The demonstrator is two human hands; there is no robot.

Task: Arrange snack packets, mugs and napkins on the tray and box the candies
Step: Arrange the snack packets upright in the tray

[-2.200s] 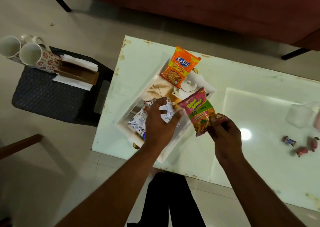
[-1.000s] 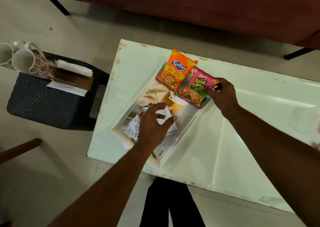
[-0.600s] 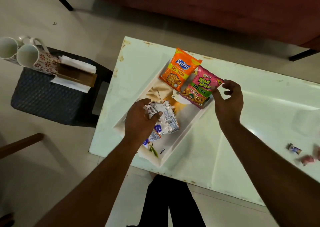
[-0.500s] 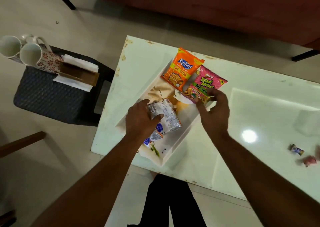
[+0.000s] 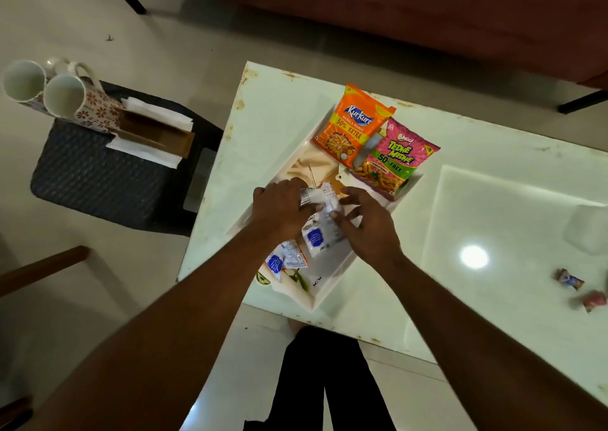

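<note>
A white tray (image 5: 332,286) lies at an angle on the white table (image 5: 493,174). At its far end lean an orange Kurkure packet (image 5: 352,124) and a pink Bingo packet (image 5: 393,157). Over the tray's middle, my left hand (image 5: 279,210) and my right hand (image 5: 368,223) both grip a silver-white snack packet (image 5: 324,230). Another silver packet (image 5: 286,259) lies at the tray's near end. Two floral mugs (image 5: 65,98) and white napkins (image 5: 148,134) sit on a dark stool at the left. Wrapped candies (image 5: 570,281) lie on the table at the right.
A clear plastic box (image 5: 589,230) stands at the table's right edge. The dark woven stool (image 5: 95,177) is left of the table. A red sofa (image 5: 394,19) runs along the far side. My dark trouser leg (image 5: 325,381) shows below the table's near edge.
My right hand let go of the pink packet at the tray's far end and came back to the silver packet that my left hand holds.
</note>
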